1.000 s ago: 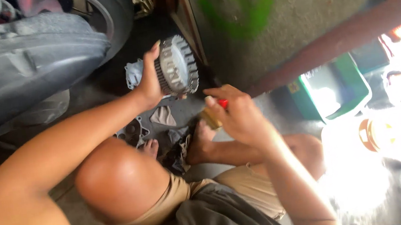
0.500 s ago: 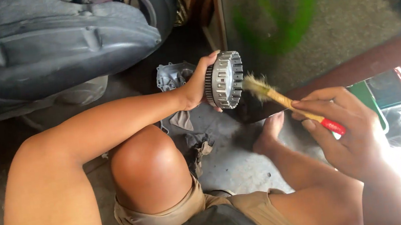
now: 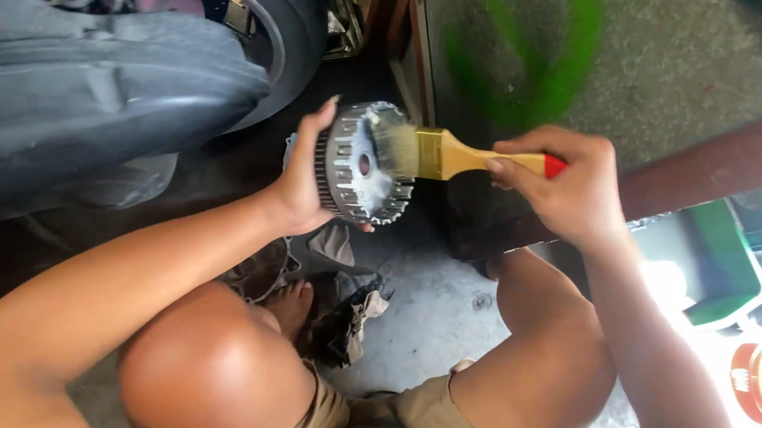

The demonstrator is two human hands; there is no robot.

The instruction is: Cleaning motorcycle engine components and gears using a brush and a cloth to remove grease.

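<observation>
Figure: brushing a slotted metal part, seen from the head camera. Above and to the left of my left hand (image 3: 305,180) lies the largest body, a dark tyre and mudguard (image 3: 81,95); above my right hand (image 3: 569,188) stands a grey wall panel streaked with green paint (image 3: 590,37), edged by a brown beam (image 3: 728,155). Below both hands is the pale concrete floor (image 3: 431,313), with a crumpled rag (image 3: 349,313) under my left wrist and a green container (image 3: 711,258) below and to the right of my right forearm.

Between the hands is the round metal drum (image 3: 366,163), toothed at its rim, its open face turned toward my right hand. My left hand grasps it from behind, thumb over the upper rim. My right hand is clenched around the red-tipped wooden handle of a paintbrush (image 3: 460,152), whose bristles (image 3: 397,145) press on the drum's inner face.

In my judgement the step goes best if I keep the drum steady, turn it a little at a time, and work the bristles into each slot with short strokes.
</observation>
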